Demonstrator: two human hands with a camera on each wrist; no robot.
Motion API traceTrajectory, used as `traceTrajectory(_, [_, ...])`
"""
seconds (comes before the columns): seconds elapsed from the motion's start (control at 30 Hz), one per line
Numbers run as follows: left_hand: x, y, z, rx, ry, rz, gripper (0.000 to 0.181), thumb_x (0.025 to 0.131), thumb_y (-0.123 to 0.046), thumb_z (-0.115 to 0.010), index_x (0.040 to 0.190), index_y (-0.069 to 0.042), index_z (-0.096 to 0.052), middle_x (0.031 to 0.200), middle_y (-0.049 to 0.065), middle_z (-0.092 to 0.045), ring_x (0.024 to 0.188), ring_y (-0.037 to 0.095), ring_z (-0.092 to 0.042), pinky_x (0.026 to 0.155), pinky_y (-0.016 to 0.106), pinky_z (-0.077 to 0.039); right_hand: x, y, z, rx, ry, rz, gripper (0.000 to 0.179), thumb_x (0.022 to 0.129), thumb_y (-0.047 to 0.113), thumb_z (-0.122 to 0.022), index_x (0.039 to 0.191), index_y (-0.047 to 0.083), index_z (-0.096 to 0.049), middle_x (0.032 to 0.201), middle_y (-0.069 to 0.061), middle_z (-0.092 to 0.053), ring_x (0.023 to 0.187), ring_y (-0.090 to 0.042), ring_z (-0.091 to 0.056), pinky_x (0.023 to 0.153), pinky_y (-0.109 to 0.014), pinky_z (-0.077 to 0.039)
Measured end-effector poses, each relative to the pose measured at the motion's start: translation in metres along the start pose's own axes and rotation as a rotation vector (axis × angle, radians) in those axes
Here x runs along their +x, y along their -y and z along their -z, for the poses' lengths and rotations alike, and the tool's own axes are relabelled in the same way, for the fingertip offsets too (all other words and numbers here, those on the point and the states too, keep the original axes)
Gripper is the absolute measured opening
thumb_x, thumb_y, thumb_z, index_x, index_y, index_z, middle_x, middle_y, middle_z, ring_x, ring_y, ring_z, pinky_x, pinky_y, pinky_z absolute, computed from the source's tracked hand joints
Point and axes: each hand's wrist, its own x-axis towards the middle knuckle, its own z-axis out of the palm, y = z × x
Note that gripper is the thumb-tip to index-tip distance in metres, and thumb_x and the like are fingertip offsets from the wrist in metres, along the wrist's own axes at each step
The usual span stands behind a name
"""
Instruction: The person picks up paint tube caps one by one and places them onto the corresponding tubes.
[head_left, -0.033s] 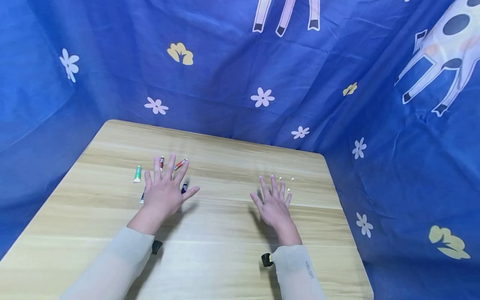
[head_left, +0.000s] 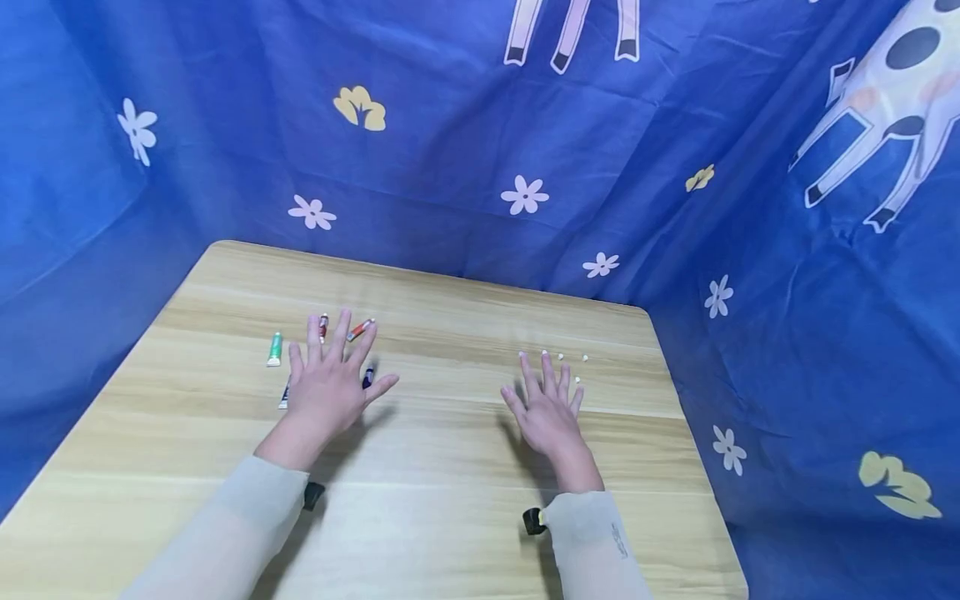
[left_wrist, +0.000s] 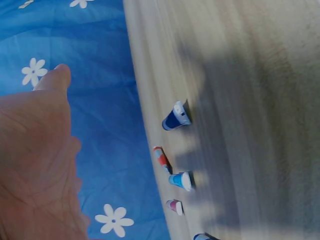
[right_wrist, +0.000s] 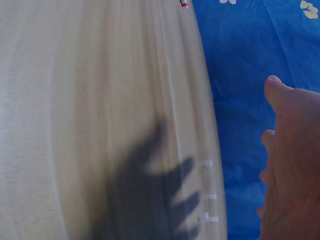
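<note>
My left hand [head_left: 330,392] hovers above the left part of the table, fingers straight and spread, holding nothing. Around and partly beneath it lie several small paint tubes: a green one [head_left: 275,349], a dark red one [head_left: 323,327], an orange-red one [head_left: 361,330], a dark blue one [head_left: 368,377] and one half hidden by the hand [head_left: 284,395]. A light blue tube [left_wrist: 181,180] shows in the left wrist view. My right hand [head_left: 550,419], also spread and holding nothing, hovers close to several tiny white pieces [head_left: 577,380], too small to identify surely.
The wooden table [head_left: 465,500] has rounded far corners. A blue curtain [head_left: 450,150] printed with flowers and animal legs hangs behind it and along both sides. Each sleeve has a small black device [head_left: 533,521] at the wrist.
</note>
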Motion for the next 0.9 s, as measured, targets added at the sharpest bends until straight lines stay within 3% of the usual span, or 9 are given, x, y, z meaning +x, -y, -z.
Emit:
traceTrajectory(0.23, [0.001,0.002,-0.002,0.006,-0.002,0.004,0.095,0.103,-0.083,-0.036,0.175,-0.028,-0.008,0.182,0.008,0.022,0.163,0.051,0.028,0.124,0.087,0.002,0.003,-0.004,-0.003,0.018,0.002,0.014,0.081,0.105,0.082,-0.020,0.173,0.044,-0.002,0.185,-0.005,0.011,0.168,-0.046,0.015,0.127,-0.081,0.010])
traceTrajectory(0.4, [0.000,0.006,-0.003,-0.013,-0.065,0.013,0.094,0.101,-0.085,-0.038,0.175,-0.033,-0.013,0.184,0.010,0.013,0.165,0.053,0.022,0.122,0.090,0.001,0.001,-0.009,-0.001,0.058,-0.014,0.038,0.083,0.106,0.077,-0.040,0.173,0.045,-0.003,0.185,-0.006,0.008,0.169,-0.045,0.014,0.129,-0.079,0.009])
traceTrajectory(0.57, [-0.004,0.009,0.000,-0.072,-0.178,0.060,0.092,0.100,-0.077,-0.054,0.173,-0.030,-0.023,0.183,0.019,-0.010,0.165,0.061,0.003,0.117,0.093,-0.010,0.001,-0.012,-0.001,0.090,-0.019,0.059,0.102,0.098,0.067,-0.069,0.173,0.045,-0.003,0.185,-0.004,0.010,0.169,-0.045,0.013,0.131,-0.076,0.007])
traceTrajectory(0.73, [-0.011,0.017,0.002,-0.133,-0.266,0.147,0.082,0.103,-0.058,-0.061,0.168,-0.016,-0.035,0.170,0.031,-0.032,0.153,0.064,-0.028,0.108,0.089,-0.028,0.003,-0.015,-0.002,0.112,-0.045,0.078,0.112,0.092,0.061,-0.080,0.174,0.042,-0.006,0.185,-0.006,0.005,0.170,-0.045,0.010,0.132,-0.075,0.004])
traceTrajectory(0.9, [-0.022,0.034,0.002,-0.176,-0.234,0.288,0.072,0.108,-0.048,-0.057,0.160,-0.002,-0.039,0.152,0.042,-0.043,0.129,0.065,-0.045,0.095,0.081,-0.036,0.006,-0.021,-0.001,0.151,-0.081,0.103,0.115,0.088,0.055,-0.087,0.174,0.042,-0.011,0.185,-0.005,0.000,0.171,-0.044,0.004,0.134,-0.073,-0.001])
